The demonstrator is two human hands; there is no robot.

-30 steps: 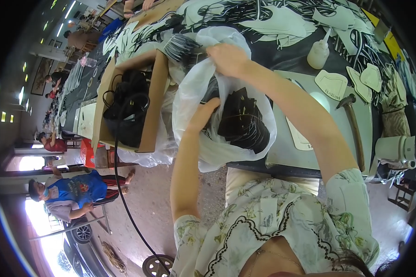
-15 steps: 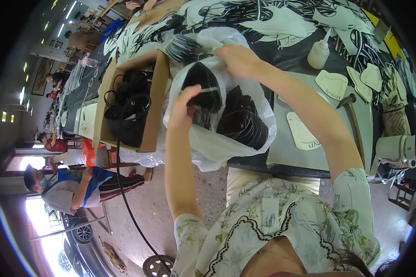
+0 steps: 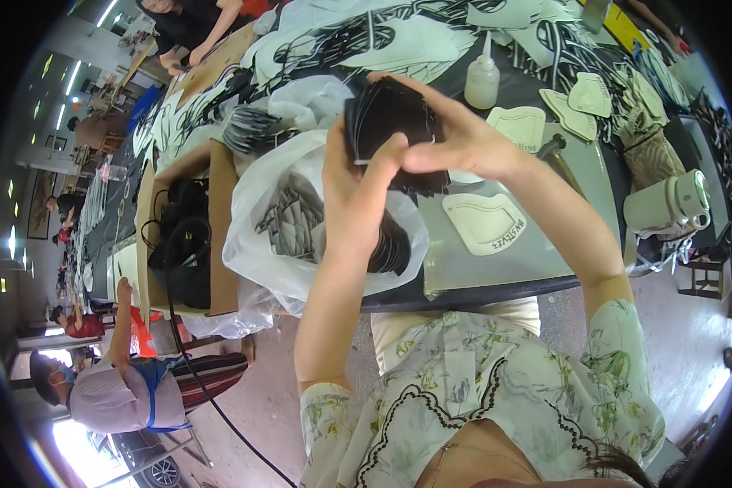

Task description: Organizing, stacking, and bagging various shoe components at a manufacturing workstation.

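Note:
A stack of black cut pieces (image 3: 394, 118), thin and flat with pale edges on some, is held up over the worktable between both my hands. My left hand (image 3: 354, 187) grips its left side and lower edge, thumb across the front. My right hand (image 3: 464, 138) wraps the right side, with its thumb on the front near my left thumb. Below the hands lies an opened white plastic bag (image 3: 248, 240). Inside it are grey-and-black pieces (image 3: 289, 224) and another black stack (image 3: 392, 248), partly hidden by my left forearm.
Left of the bag stands a cardboard box (image 3: 224, 224) holding black items. On a grey board (image 3: 455, 272) to the right lie pale templates (image 3: 484, 224) and a hammer (image 3: 555, 150). A squeeze bottle (image 3: 481, 85) stands behind. A co-worker (image 3: 114, 394) is at the left.
My hands have come together, lifting a black stack out of the bag area. Earlier, my right hand was at the bag's far edge and my left beside it. The view has shifted.

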